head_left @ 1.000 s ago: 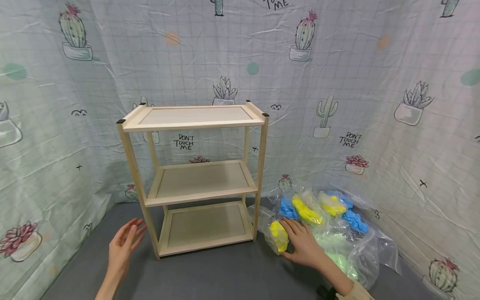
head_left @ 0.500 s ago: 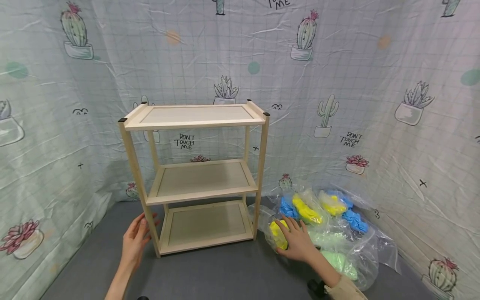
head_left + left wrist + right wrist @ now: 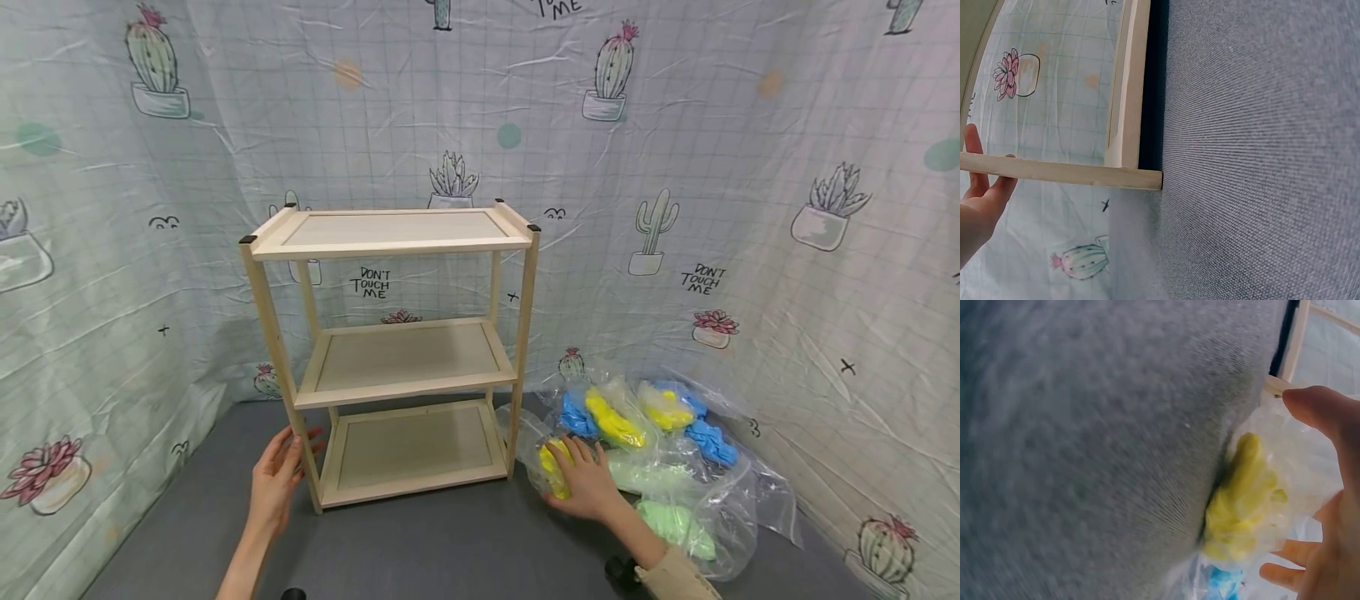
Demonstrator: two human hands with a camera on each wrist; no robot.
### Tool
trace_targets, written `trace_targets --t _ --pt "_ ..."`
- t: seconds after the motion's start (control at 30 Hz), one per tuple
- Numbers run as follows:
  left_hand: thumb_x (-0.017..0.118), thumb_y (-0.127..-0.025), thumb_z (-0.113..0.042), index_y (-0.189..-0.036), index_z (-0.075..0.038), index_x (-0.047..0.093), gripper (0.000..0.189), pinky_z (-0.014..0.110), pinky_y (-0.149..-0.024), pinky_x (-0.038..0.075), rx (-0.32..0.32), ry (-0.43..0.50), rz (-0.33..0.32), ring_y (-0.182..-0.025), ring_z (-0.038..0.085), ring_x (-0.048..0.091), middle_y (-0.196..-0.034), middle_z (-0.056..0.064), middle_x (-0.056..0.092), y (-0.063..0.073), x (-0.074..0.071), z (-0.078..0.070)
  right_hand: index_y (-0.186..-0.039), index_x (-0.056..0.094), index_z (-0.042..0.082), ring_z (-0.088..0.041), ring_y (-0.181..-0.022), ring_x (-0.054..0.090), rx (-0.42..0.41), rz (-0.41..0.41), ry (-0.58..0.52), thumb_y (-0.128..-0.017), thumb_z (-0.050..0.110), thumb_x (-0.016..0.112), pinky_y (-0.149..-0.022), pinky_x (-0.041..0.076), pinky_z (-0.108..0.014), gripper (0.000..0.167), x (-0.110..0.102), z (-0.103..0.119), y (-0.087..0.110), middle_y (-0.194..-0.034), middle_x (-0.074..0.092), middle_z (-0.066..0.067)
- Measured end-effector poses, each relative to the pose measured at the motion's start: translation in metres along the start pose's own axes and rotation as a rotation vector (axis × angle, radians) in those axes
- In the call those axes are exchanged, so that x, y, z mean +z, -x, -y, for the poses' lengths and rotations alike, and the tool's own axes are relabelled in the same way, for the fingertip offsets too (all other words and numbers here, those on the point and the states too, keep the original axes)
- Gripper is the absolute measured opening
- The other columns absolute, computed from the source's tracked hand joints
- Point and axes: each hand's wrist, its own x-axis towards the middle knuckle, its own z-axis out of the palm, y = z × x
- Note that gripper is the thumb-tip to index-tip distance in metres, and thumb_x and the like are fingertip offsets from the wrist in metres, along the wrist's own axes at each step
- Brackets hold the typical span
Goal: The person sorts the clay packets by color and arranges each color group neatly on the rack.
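A light wooden three-tier shelf (image 3: pixel 405 383) stands on the grey surface. My left hand (image 3: pixel 276 479) is at its front left leg (image 3: pixel 1066 171), low down, with fingers passing behind the leg and showing on its inner side. In the left wrist view, two of these fingers (image 3: pixel 999 190) cross behind the leg. My right hand (image 3: pixel 588 483) lies over a clear plastic bag with a crumpled yellow bundle (image 3: pixel 1244 500) in it, beside the shelf's front right leg. Thumb and fingers are spread around the bag in the right wrist view. The hand hides part of the yellow bundle.
Behind and right of my right hand lie more clear bags with yellow (image 3: pixel 615 421), blue (image 3: pixel 708 442) and pale green (image 3: pixel 678 529) contents. A cactus-print cloth (image 3: pixel 675 100) encloses the back and sides. Small black objects (image 3: pixel 622 575) show near the front edge.
My left hand has moved right and onto the shelf's front left leg. My right hand has shifted slightly left and down over the yellow bundle, uncovering more green bag.
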Motion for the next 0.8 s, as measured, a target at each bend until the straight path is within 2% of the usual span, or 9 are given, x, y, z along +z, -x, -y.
trace_targets --t 0.17,0.2,0.27,0.43,0.47,0.57,0.67,0.7,0.8 --pt "0.042 -0.095 -0.014 -0.131 -0.005 0.041 0.037 0.020 -0.072 0.050 0.024 0.005 -0.015 -0.092 0.008 0.064 -0.106 -0.008 0.065 0.010 0.034 -0.047 -0.133 0.039 0.011 -0.040 -0.125 0.034 0.014 0.033 -0.001 -0.076 0.049 0.061 -0.098 0.020 -0.063 0.072 0.003 0.002 -0.001 -0.137 0.037 -0.021" --pt "0.044 -0.095 -0.017 -0.130 -0.007 0.042 0.037 0.019 -0.071 0.049 0.004 -0.033 -0.035 -0.091 0.006 0.064 -0.104 -0.011 0.065 0.011 0.039 -0.053 -0.133 0.039 0.012 -0.040 -0.125 0.034 0.016 0.043 -0.001 -0.076 0.049 0.061 -0.098 0.019 -0.063 0.072 0.004 0.002 -0.001 -0.137 0.037 -0.021" --pt "0.045 -0.094 -0.014 -0.129 -0.007 0.043 0.036 0.020 -0.070 0.050 0.022 -0.008 -0.033 -0.090 0.008 0.065 -0.103 -0.009 0.066 0.010 0.036 -0.048 -0.133 0.039 0.012 -0.040 -0.125 0.035 0.020 0.060 0.002 -0.076 0.050 0.061 -0.098 0.019 -0.063 0.072 0.004 0.003 -0.001 -0.136 0.038 -0.021" --pt "0.044 -0.094 -0.011 -0.131 -0.005 0.041 0.038 0.025 -0.070 0.051 0.015 -0.016 -0.048 -0.091 0.011 0.065 -0.105 -0.003 0.066 0.001 0.006 -0.007 -0.130 0.042 0.013 -0.038 -0.122 0.038 0.009 0.066 0.037 -0.073 0.052 0.063 -0.099 0.021 -0.061 0.072 0.004 0.004 -0.004 -0.129 0.044 -0.019" --pt "0.044 -0.094 -0.011 -0.131 -0.004 0.041 0.037 0.027 -0.072 0.051 0.025 0.018 -0.025 -0.092 0.013 0.065 -0.107 0.000 0.065 0.001 0.003 -0.005 -0.129 0.043 0.014 -0.038 -0.120 0.040 0.000 0.059 0.048 -0.072 0.052 0.063 -0.098 0.022 -0.061 0.071 0.004 0.004 -0.004 -0.127 0.046 -0.018" --pt "0.044 -0.094 -0.013 -0.130 -0.006 0.042 0.037 0.026 -0.071 0.051 0.005 0.002 -0.049 -0.091 0.012 0.065 -0.106 0.000 0.066 -0.001 0.000 0.001 -0.125 0.047 0.014 -0.036 -0.114 0.043 -0.030 0.031 0.082 -0.071 0.050 0.065 -0.097 0.025 -0.059 0.068 0.005 0.004 -0.005 -0.118 0.050 -0.015" --pt "0.044 -0.095 -0.019 -0.130 -0.008 0.042 0.037 0.026 -0.072 0.051 -0.023 -0.045 -0.055 -0.090 0.009 0.065 -0.104 -0.005 0.066 0.004 0.013 -0.020 -0.119 0.049 0.014 -0.034 -0.107 0.046 -0.063 -0.002 0.112 -0.070 0.047 0.067 -0.095 0.028 -0.058 0.062 0.006 0.004 -0.006 -0.110 0.053 -0.013" --pt "0.045 -0.094 -0.020 -0.130 -0.009 0.042 0.037 0.024 -0.070 0.051 -0.041 -0.086 -0.081 -0.088 0.006 0.065 -0.101 -0.010 0.066 0.004 0.017 -0.023 -0.118 0.050 0.014 -0.034 -0.105 0.047 -0.071 -0.011 0.117 -0.070 0.045 0.067 -0.094 0.028 -0.059 0.060 0.006 0.004 -0.007 -0.108 0.053 -0.013" --pt "0.046 -0.094 -0.021 -0.128 -0.007 0.043 0.037 0.021 -0.069 0.050 -0.047 -0.094 -0.080 -0.085 0.003 0.064 -0.097 -0.014 0.066 0.010 0.038 -0.053 -0.113 0.051 0.013 -0.033 -0.101 0.048 -0.083 -0.039 0.119 -0.071 0.041 0.067 -0.094 0.028 -0.060 0.053 0.007 0.002 -0.008 -0.104 0.054 -0.011"
